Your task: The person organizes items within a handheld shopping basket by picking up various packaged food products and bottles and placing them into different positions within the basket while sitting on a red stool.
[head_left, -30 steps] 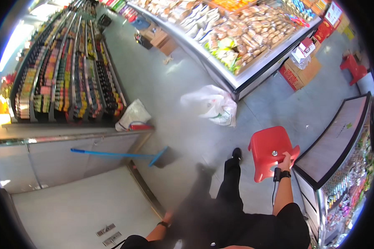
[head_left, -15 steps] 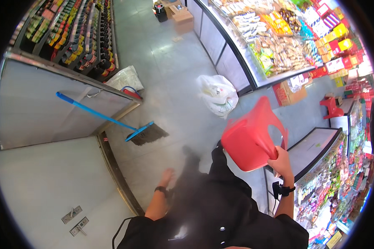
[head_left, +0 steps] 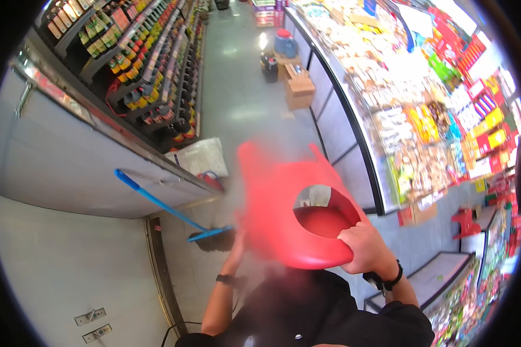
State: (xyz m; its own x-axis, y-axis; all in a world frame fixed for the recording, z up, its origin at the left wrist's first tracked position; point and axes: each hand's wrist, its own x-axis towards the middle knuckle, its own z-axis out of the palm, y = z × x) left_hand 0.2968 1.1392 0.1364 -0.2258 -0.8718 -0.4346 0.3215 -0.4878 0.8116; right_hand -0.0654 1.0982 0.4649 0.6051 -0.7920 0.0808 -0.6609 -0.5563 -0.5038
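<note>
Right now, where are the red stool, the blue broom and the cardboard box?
red stool (head_left: 283, 196), head view, on its blurred seat.
blue broom (head_left: 156, 200), head view, mid-handle.
cardboard box (head_left: 300, 91), head view, its top.

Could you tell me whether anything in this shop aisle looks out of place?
Yes. A red plastic stool is lifted off the floor and tipped, gripped at its seat rim by the right hand. A blue-handled broom leans against the grey cabinet, and cardboard boxes stand in the aisle.

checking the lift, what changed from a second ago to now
The red plastic stool went from standing on the floor to raised up near the camera, the right hand gripping its rim throughout. The left hand came up beside it. The blue-handled broom stayed leaning against the counter.
</note>
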